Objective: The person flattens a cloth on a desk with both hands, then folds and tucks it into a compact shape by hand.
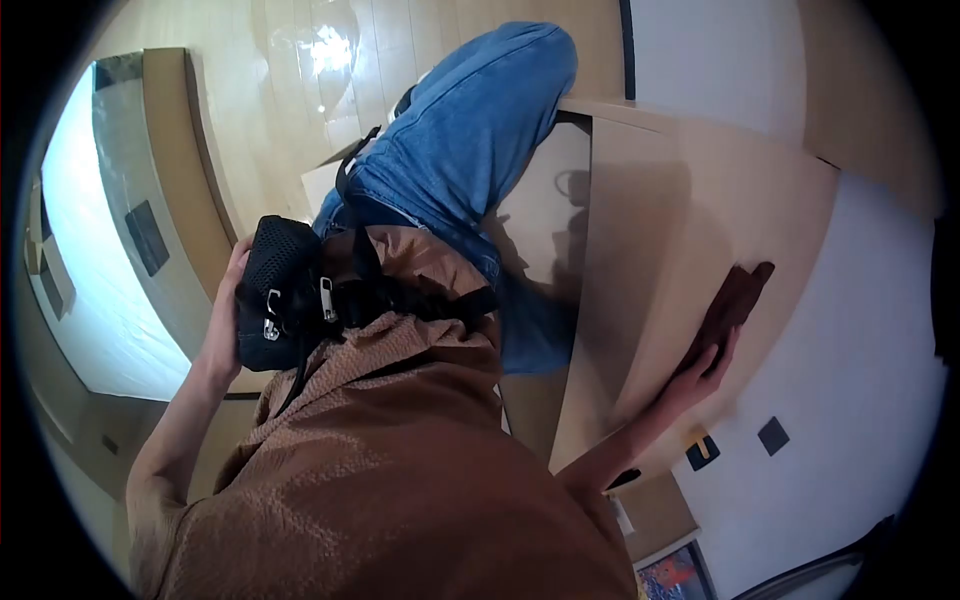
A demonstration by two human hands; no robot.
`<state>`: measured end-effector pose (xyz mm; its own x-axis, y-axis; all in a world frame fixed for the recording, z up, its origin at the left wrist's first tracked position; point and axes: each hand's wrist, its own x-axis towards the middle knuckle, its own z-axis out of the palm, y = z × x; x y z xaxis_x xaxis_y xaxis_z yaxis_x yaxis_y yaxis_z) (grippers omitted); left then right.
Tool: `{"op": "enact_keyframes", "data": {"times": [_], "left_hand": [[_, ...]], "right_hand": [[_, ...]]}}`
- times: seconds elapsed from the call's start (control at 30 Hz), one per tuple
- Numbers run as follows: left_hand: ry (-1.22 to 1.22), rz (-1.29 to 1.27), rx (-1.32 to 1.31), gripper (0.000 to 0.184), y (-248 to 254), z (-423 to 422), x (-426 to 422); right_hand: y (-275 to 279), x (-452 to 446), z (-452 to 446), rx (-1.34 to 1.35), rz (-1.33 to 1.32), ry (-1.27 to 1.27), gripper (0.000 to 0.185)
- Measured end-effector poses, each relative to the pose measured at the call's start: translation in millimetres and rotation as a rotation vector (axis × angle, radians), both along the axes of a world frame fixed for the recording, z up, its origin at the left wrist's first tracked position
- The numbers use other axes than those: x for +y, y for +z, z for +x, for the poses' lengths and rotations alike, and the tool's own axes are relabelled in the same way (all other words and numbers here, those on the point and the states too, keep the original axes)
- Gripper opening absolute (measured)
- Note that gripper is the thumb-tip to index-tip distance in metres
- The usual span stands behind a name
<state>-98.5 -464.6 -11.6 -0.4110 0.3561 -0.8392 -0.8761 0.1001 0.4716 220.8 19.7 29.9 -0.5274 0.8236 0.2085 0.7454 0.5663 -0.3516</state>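
Note:
My left hand (232,305) grips the outer side of a black mesh pouch (280,265) with metal zip pulls, at the waist over the brown top (400,480). Black straps run from the pouch across the waist. On the right, my right hand (708,368) holds a dark brown cloth-like item (735,300) against a light wooden panel (640,290). Part of that item is hidden by the fingers. Blue jeans (470,120) show above the waist, with one knee bent beside the panel's edge.
A tan-edged box or frame (172,150) with a bright white surface (90,250) stands at the left. Light wood flooring (250,60) lies at the top. Small dark squares (773,436) mark the pale surface at right. A colourful picture (670,578) shows at the bottom right.

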Motion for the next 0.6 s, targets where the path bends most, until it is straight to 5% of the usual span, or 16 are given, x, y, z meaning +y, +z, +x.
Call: {"op": "enact_keyframes", "data": {"times": [0.6], "left_hand": [[-0.136, -0.103, 0.036, 0.064, -16.7, -11.2, 0.5]], "right_hand": [[3.7, -15.0, -15.6, -0.038, 0.027, -0.156, 0.042]]}}
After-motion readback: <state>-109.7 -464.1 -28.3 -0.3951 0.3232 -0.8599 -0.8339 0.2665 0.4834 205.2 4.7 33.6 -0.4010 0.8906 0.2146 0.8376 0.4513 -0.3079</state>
